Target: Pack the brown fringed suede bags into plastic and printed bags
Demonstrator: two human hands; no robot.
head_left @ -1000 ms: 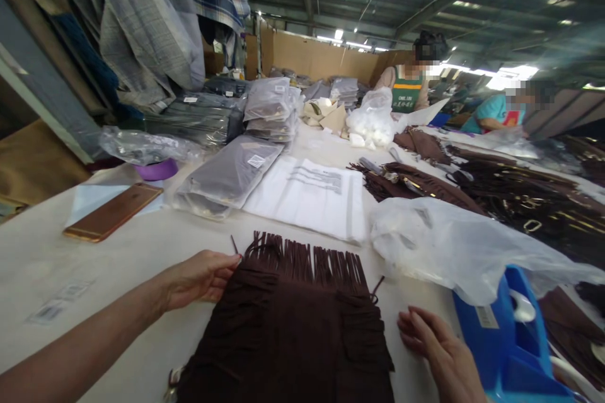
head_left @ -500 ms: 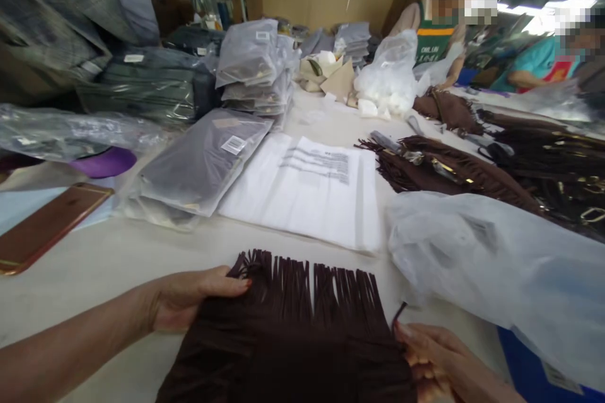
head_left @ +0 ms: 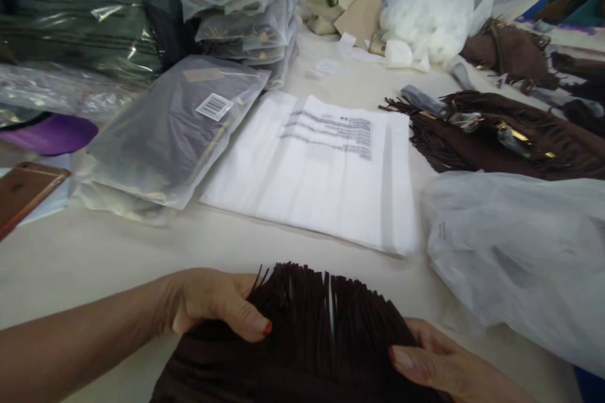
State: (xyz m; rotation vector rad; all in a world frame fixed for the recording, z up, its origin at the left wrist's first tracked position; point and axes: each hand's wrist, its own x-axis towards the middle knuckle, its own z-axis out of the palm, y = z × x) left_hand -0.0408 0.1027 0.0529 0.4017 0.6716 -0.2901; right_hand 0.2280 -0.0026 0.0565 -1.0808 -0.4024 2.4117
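Left hand [head_left: 218,301], right hand [head_left: 437,362], fringed brown piece [head_left: 307,343] gripped between.

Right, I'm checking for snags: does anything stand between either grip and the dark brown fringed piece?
Nothing visible does: the left grip and right grip both touch the dark brown fringed piece directly, thumbs on top. The white printed packaging lies beyond the fringe, apart from it.
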